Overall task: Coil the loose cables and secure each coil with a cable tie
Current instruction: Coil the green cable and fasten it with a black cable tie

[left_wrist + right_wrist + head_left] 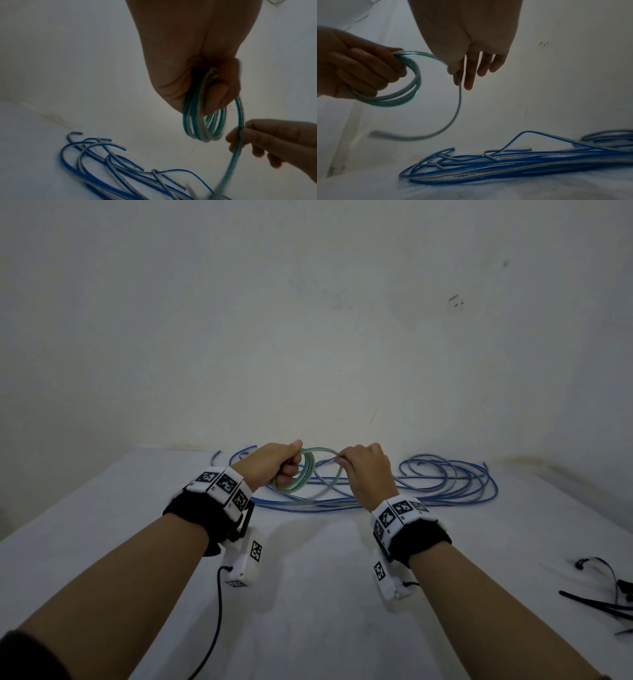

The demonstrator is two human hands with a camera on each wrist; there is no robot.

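My left hand (274, 465) grips a small coil of green-and-clear cable (301, 474) above the table, fingers curled round several loops (197, 121). My right hand (363, 470) pinches the loose run of the same green cable (458, 94) between thumb and forefinger, a short way right of the coil; its other fingers (485, 65) point down. The cable's free tail (385, 134) curves below, blurred. Under both hands a pile of blue-and-clear cables (428, 484) lies loose on the white table (308, 594). Black cable ties (603, 604) lie at the table's right edge.
A pale wall (308, 337) rises right behind the cable pile. Cut ends of the blue cables (96, 142) curl up at the pile's left side. A thin black lead (219, 611) hangs from my left wrist camera down to the table's near edge.
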